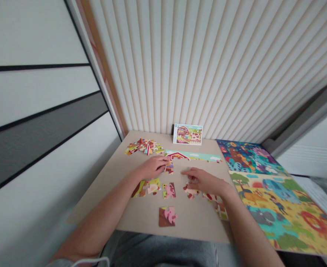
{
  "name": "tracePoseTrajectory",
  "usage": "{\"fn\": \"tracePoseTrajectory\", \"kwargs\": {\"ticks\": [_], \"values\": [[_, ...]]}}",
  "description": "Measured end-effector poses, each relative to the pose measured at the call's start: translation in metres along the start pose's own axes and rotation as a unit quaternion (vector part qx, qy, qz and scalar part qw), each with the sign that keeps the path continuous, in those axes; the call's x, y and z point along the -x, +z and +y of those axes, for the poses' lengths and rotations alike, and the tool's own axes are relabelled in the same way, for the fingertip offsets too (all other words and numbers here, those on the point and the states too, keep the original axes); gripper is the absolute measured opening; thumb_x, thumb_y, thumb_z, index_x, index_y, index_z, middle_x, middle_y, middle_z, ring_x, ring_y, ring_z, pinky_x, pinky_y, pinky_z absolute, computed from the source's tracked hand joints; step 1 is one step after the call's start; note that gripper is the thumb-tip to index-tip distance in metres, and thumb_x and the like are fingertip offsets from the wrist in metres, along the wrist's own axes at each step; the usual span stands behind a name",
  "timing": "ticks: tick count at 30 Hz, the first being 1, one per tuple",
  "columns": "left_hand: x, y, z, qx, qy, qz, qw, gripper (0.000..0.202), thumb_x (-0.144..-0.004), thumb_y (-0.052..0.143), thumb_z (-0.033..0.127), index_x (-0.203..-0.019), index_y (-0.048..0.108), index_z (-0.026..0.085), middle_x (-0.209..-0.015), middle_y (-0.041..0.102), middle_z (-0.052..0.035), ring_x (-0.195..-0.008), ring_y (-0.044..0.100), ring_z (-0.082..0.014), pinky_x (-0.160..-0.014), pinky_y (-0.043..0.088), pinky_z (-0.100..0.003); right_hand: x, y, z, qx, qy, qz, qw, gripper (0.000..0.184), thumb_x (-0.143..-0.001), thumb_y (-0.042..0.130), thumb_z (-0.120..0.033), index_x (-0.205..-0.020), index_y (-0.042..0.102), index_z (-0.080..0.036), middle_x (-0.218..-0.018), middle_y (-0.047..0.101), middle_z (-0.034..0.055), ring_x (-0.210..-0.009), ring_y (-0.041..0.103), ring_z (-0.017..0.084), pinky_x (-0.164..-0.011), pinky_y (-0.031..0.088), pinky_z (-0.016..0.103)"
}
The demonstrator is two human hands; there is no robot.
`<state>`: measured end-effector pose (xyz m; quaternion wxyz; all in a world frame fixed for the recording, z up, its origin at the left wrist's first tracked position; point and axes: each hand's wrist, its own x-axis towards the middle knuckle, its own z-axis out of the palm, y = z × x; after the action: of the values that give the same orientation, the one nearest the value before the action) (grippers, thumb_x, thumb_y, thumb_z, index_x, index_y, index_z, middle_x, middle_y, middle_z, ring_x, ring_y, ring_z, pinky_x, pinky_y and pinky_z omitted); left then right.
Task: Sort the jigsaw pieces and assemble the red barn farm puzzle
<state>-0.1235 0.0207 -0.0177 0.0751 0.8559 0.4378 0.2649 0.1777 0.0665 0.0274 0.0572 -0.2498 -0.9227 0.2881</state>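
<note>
My left hand (153, 166) rests on the beige board (110, 178) with its fingers curled, pinching a small puzzle piece (169, 168) just below the joined top strip of the puzzle (192, 156). My right hand (202, 180) lies palm down with fingers pressed on a cluster of white and brown pieces (190, 191). Between and below the hands lie a pink pig piece (169, 190), a yellow-green piece group (149, 186) and a brown and pink piece (167, 216).
A pile of loose pieces (143, 147) sits at the board's far left. A reference picture card (187, 134) leans on the ribbed wall. Two finished colourful puzzles (277, 200) lie to the right. My lap is below the board's near edge.
</note>
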Motion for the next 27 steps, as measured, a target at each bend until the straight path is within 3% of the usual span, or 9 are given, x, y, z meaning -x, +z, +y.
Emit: {"fn": "tracePoseTrajectory", "kwargs": {"ticks": [3, 6, 10, 16, 19, 24, 27], "values": [[0.001, 0.001, -0.001, 0.009, -0.002, 0.007, 1.000, 0.033, -0.099, 0.049, 0.020, -0.126, 0.068, 0.023, -0.129, 0.068, -0.0094, -0.120, 0.062, -0.0210, -0.108, 0.047, -0.040, 0.000, 0.001, -0.010, -0.033, -0.017, 0.020, 0.999, 0.038, -0.096, 0.061, -0.031, -0.133, 0.066, -0.028, -0.114, 0.065, 0.0077, -0.090, 0.066, 0.018, -0.082, 0.053, 0.028], [0.001, 0.002, -0.003, 0.024, -0.002, 0.004, 1.000, 0.032, -0.100, 0.050, 0.022, -0.127, 0.068, 0.024, -0.131, 0.067, -0.0085, -0.121, 0.062, -0.0202, -0.108, 0.047, -0.039, -0.002, 0.010, -0.030, -0.077, -0.047, -0.023, 0.996, 0.034, -0.101, 0.052, -0.036, -0.131, 0.067, -0.030, -0.109, 0.065, 0.0059, -0.082, 0.066, 0.015, -0.074, 0.054, 0.025], [0.001, 0.001, -0.004, 0.032, -0.007, -0.005, 0.999, 0.032, -0.101, 0.049, 0.023, -0.127, 0.067, 0.023, -0.133, 0.066, -0.0079, -0.122, 0.061, -0.0196, -0.109, 0.046, -0.039, -0.006, 0.017, -0.045, -0.044, -0.112, -0.043, 0.992, 0.029, -0.102, 0.053, -0.033, -0.122, 0.073, -0.031, -0.099, 0.066, 0.0050, -0.089, 0.065, 0.017, -0.082, 0.051, 0.026], [0.002, 0.002, -0.006, 0.034, 0.000, -0.001, 0.999, 0.033, -0.100, 0.049, 0.022, -0.127, 0.067, 0.022, -0.132, 0.066, -0.0094, -0.121, 0.062, -0.0198, -0.108, 0.047, -0.039, 0.002, 0.005, -0.022, -0.031, -0.052, -0.069, 0.996, 0.029, -0.100, 0.052, -0.029, -0.104, 0.081, -0.029, -0.091, 0.065, 0.0038, -0.069, 0.062, 0.013, -0.066, 0.050, 0.024], [0.002, 0.003, -0.007, 0.031, 0.001, 0.000, 1.000, 0.033, -0.099, 0.050, 0.020, -0.127, 0.067, 0.022, -0.132, 0.066, -0.0096, -0.121, 0.062, -0.0198, -0.108, 0.048, -0.039, 0.007, -0.004, -0.008, -0.041, -0.032, -0.066, 0.996, 0.027, -0.097, 0.055, -0.029, -0.094, 0.082, -0.026, -0.089, 0.069, 0.0047, -0.073, 0.065, 0.016, -0.069, 0.052, 0.026], [0.003, 0.005, -0.009, 0.024, 0.003, 0.009, 1.000, 0.032, -0.098, 0.052, 0.019, -0.125, 0.068, 0.020, -0.130, 0.067, -0.0103, -0.120, 0.063, -0.0205, -0.108, 0.048, -0.040, 0.007, -0.012, 0.003, -0.026, 0.008, 0.014, 1.000, 0.029, -0.096, 0.057, -0.034, -0.114, 0.077, -0.024, -0.103, 0.075, 0.0074, -0.087, 0.068, 0.021, -0.082, 0.053, 0.033], [0.003, 0.006, -0.009, 0.022, 0.006, 0.012, 1.000, 0.031, -0.098, 0.051, 0.019, -0.124, 0.068, 0.020, -0.130, 0.067, -0.0108, -0.120, 0.063, -0.0207, -0.108, 0.048, -0.040, 0.003, -0.011, 0.005, -0.006, 0.022, 0.066, 0.998, 0.028, -0.097, 0.055, -0.031, -0.115, 0.075, -0.023, -0.109, 0.074, 0.0079, -0.092, 0.068, 0.022, -0.087, 0.052, 0.035]]}}
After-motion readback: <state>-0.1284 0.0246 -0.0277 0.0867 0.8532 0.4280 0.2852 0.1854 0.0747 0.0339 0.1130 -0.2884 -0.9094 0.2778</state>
